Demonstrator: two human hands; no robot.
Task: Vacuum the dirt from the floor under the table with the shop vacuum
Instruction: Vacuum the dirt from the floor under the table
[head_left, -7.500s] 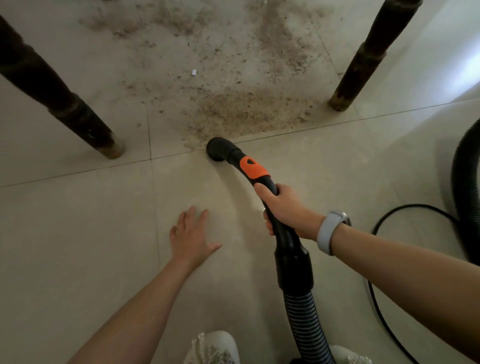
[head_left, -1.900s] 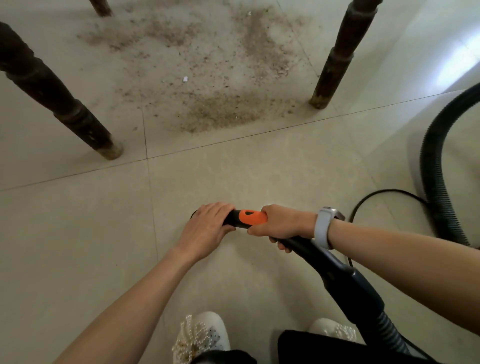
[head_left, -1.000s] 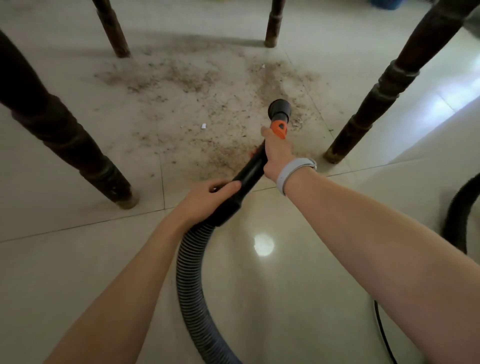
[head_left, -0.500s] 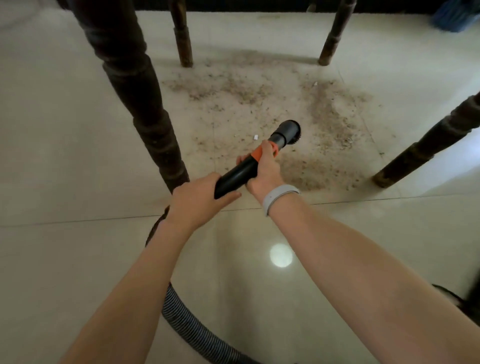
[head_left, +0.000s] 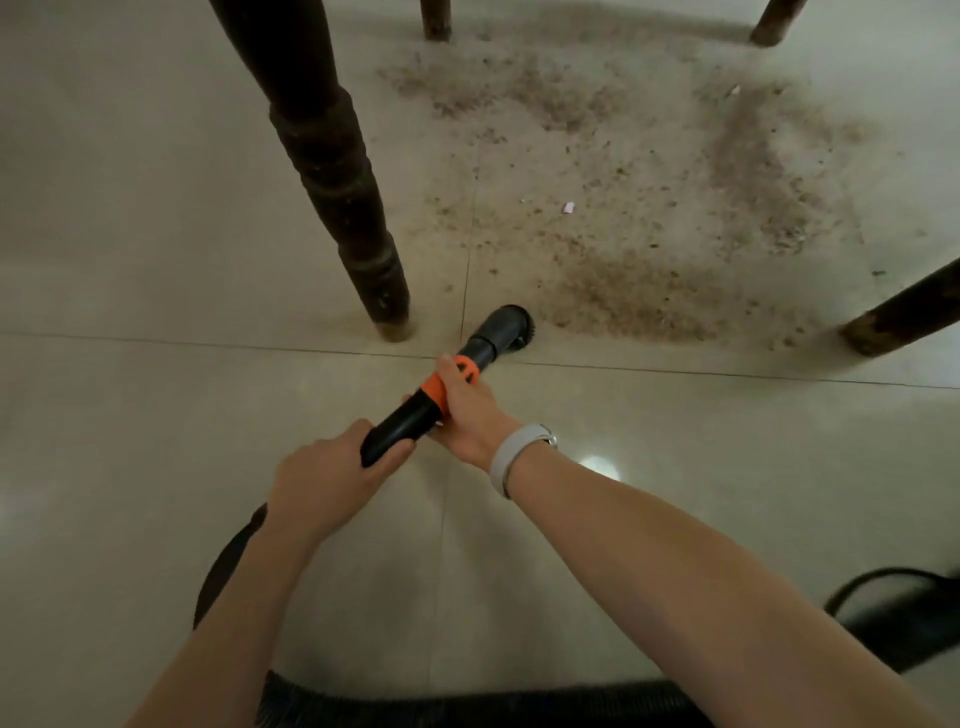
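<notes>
The tiled floor (head_left: 156, 467) carries a wide dirt patch (head_left: 649, 249) between dark table legs (head_left: 337, 182). Your left hand (head_left: 327, 478) and right hand (head_left: 467, 410) both grip the vacuum nozzle (head_left: 493, 338), its tip at the patch's near edge.

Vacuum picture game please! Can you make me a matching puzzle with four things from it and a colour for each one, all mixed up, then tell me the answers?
Things:
1. band on the vacuum nozzle
2. wristband on the right hand
3. dirt on the floor
4. nearest table leg

Colours:
A. dark brown, nearly black
B. orange
C. sandy brown
D. pale grey

Pairs: 1-B, 2-D, 3-C, 4-A
</notes>
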